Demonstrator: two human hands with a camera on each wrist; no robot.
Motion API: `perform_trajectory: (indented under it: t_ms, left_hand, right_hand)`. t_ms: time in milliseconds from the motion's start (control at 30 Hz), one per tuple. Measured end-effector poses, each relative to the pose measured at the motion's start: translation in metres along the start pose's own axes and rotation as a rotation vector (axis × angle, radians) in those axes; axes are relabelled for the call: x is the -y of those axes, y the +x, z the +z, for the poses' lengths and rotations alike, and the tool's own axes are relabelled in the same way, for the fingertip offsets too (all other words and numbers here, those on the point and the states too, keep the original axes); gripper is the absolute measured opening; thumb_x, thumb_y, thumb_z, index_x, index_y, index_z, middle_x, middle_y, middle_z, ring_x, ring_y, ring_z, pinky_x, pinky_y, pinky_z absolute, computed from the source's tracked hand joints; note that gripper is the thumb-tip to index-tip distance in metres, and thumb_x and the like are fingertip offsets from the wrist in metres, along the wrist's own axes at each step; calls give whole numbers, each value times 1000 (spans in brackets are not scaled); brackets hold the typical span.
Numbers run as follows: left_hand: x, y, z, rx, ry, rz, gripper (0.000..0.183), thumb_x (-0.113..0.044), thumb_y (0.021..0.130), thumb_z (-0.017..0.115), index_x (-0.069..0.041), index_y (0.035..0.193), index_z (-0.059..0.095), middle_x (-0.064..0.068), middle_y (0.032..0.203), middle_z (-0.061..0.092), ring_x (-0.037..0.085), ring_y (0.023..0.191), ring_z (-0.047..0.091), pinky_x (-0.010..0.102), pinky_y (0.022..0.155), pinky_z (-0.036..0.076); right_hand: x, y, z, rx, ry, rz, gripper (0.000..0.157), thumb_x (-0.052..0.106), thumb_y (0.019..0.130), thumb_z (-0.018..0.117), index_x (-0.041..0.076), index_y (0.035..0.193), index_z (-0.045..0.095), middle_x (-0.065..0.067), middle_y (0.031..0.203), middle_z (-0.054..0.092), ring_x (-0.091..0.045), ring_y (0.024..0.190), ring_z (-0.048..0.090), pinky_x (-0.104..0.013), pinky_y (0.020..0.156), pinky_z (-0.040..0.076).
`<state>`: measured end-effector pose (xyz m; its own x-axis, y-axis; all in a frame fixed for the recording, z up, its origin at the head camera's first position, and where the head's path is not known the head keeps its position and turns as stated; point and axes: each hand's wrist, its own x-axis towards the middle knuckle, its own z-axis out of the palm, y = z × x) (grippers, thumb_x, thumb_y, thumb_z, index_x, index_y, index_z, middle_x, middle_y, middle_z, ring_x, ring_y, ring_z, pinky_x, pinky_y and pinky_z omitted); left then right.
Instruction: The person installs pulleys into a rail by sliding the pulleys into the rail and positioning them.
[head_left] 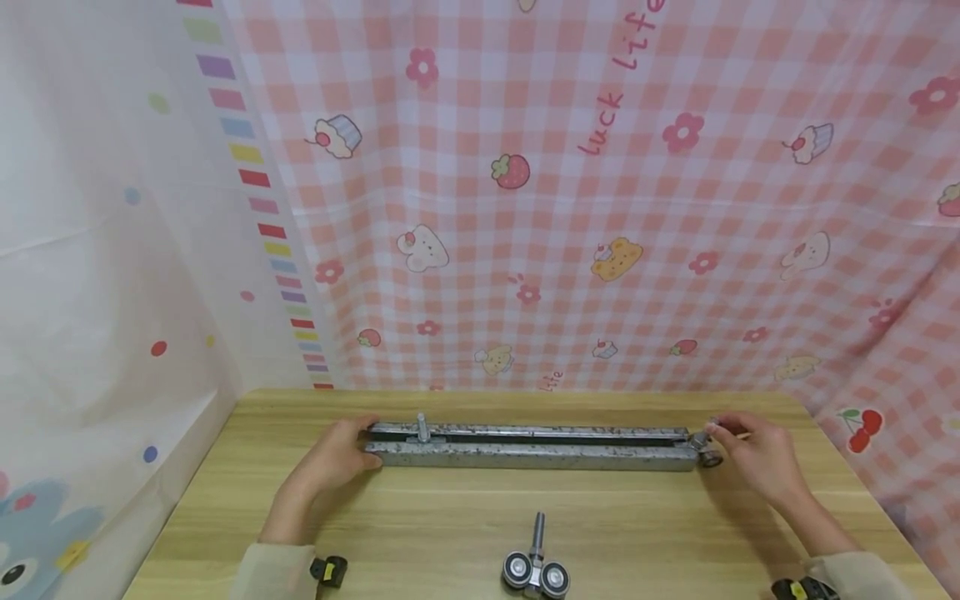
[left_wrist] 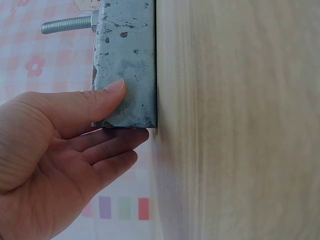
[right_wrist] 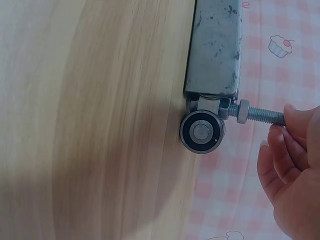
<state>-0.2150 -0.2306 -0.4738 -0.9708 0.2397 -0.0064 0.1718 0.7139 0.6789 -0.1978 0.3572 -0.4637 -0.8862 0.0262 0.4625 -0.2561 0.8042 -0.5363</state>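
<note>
- From my seat at the far end of the link, I see a long metal rail (head_left: 532, 457) lying crosswise on the wooden bench (head_left: 637, 517), its slot facing up and its paint chipped.
- My left hand (head_left: 337, 452) grips the rail's left end, thumb flat on the near side, other fingers around at the end.
- Near that hand, an upright bolt (head_left: 422, 427) stands out of the slot (what it is fixed to lies mostly hidden inside).
- My right hand (head_left: 761, 455) pinches the threaded bolt (right_wrist: 265, 116) of a roller between thumb and fingers, with a nut (right_wrist: 243, 111) partway along it.
- That roller is at the rail's right end: one black-ringed wheel (right_wrist: 201, 131) shows just outside, and its bracket meets the mouth (I cannot tell how much sits within).
- A second roller (head_left: 536, 573) rests on the bench on the near side of the rail, well apart from both hands, its bolt pointing toward the rail.
- Behind the bench hangs a pink checked cloth (head_left: 465, 208) printed with strawberries, flowers and cupcakes.
</note>
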Motion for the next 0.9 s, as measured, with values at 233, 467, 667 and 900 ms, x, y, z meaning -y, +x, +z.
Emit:
perform_trajectory:
  t_ms: [233,467,667,900]
  left_hand:
    - [0,0,1,0,-3,-3,61,7,84,80,15,139,56,28,130,66,40,121,63,56,106,51]
    - [1,0,0,1,8,-3,61,6,84,80,15,139,56,29,131,65,41,123,62,57,107,50]
    - [1,0,0,1,7,1,60,6,84,80,15,138,57,28,130,66,40,122,62,57,106,50]
    - [1,1,0,-2,8,4,60,6,83,80,15,138,57,28,130,66,41,122,62,57,107,50]
  right_hand:
    - [6,-1,4,25,16,12,15,9,97,75,-4,105,77,-11,89,75,5,78,57,-20,56,51]
    - [10,0,10,16,33,-19,12,7,95,77,-4,101,77,-10,88,74,4,76,58,-20,54,50]
    - [14,0,14,2,37,-22,9,5,93,78,-2,99,77,-10,86,74,5,76,57,-19,55,50]
    - [19,1,17,5,57,-29,11,4,93,78,-4,101,77,-10,87,74,4,76,59,-19,56,51]
